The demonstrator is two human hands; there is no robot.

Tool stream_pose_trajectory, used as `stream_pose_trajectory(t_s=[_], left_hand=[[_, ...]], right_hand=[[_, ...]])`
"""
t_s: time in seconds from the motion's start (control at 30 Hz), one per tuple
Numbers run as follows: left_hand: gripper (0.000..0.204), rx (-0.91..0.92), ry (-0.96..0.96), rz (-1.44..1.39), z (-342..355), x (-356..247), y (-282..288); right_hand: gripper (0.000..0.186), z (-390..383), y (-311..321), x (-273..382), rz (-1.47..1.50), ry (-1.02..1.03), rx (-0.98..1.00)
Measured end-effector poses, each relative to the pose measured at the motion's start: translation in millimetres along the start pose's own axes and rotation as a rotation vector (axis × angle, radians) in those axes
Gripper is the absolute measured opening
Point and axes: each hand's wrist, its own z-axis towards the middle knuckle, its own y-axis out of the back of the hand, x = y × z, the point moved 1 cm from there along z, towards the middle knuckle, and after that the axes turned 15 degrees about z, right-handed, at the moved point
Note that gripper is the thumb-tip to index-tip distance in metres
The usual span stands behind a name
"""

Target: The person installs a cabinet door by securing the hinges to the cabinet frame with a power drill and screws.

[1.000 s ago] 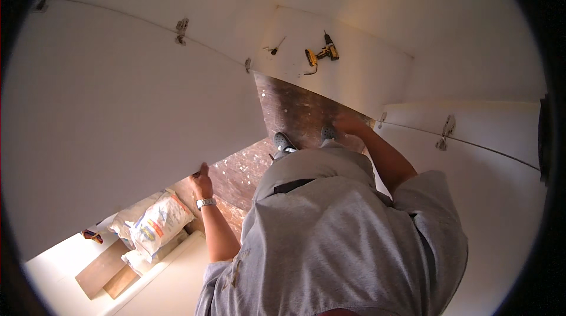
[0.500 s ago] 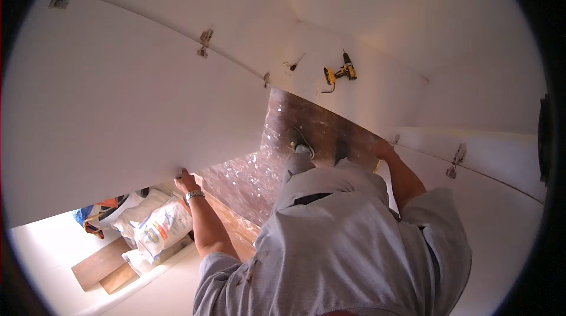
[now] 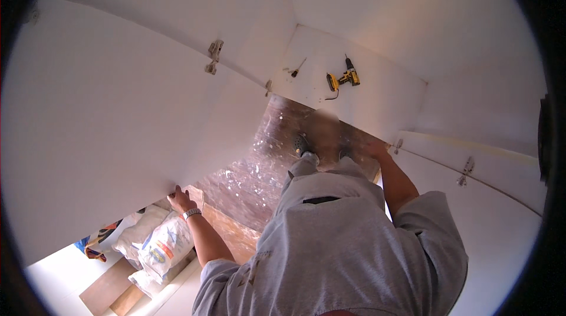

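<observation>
Grasping the near edge of the left hinged white door, the left hand has it stretching ahead; the right hand, its grip unclear, is beside the right hinged white door.

The left hand grips a white door by its edge, near sacks.

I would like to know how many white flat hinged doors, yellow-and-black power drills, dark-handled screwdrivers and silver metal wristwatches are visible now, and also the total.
White flat hinged doors: 2 (left one, right one)
Yellow-and-black power drill: 1
Dark-handled screwdriver: 1
Silver metal wristwatch: 1
Total: 5
</observation>
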Motion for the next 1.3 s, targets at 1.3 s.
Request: stream_pose_trajectory(t_s=[1.3], left_hand=[[0.025,0.794,-0.825,0.786,-21,278,-637]], right_hand=[[0.055,449,-85,-106,0.098,0.093,-0.227]])
